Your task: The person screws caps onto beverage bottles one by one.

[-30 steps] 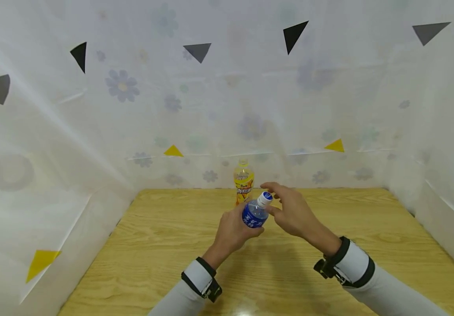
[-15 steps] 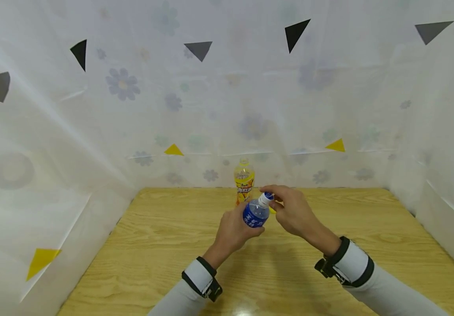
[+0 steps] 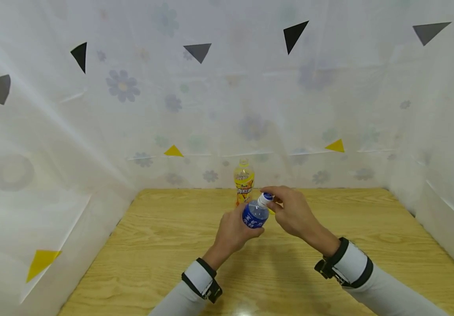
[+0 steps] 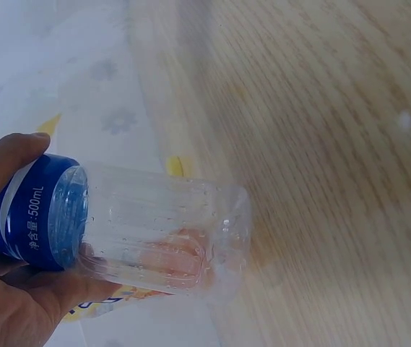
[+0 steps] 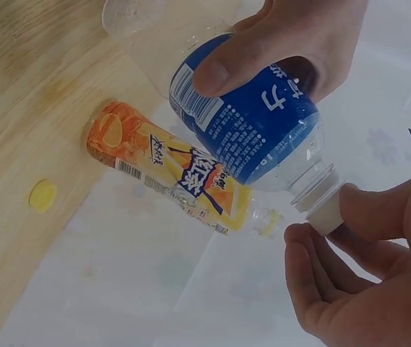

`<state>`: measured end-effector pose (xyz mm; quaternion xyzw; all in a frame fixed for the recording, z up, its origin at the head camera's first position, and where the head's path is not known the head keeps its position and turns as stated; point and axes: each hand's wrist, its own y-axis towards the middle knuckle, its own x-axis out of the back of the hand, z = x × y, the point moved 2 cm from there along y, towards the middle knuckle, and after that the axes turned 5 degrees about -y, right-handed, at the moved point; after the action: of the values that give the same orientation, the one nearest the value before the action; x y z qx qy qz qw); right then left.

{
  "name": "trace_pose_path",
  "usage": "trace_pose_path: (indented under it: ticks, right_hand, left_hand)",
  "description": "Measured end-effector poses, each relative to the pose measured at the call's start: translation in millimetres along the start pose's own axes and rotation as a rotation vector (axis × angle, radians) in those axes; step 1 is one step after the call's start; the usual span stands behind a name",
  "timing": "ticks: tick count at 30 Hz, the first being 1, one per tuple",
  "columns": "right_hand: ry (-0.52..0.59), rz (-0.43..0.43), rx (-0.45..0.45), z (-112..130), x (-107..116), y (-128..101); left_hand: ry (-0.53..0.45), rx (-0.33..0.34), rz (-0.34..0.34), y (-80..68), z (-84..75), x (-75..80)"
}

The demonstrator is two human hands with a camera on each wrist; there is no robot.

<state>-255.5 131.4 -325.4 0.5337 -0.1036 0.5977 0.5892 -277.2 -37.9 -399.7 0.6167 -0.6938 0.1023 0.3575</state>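
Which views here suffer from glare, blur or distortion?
Head view: wide-angle bend at the edges, a glare patch on the table near the bottom edge, both hands sharp. Left wrist view: the blue-labelled bottle is sharp, the table behind soft. Right wrist view: the white cap and the right hand are fairly sharp, the backdrop washed out.

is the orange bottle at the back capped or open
Open. The orange bottle shows a bare neck with no cap, and a loose yellow cap lies on the table beside it.

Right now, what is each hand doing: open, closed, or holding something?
Left hand: grips the blue-labelled bottle around its body.
Right hand: pinches the bottle's white cap.
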Motion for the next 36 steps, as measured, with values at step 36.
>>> trace_pose_path:
  ticks: [36]
  right_hand:
    - [-0.008,0.277,-0.186,-12.3,4.3,3.9]
  left_hand:
    - [0.004,-0.004,0.005,-3.5,-0.2,-1.2]
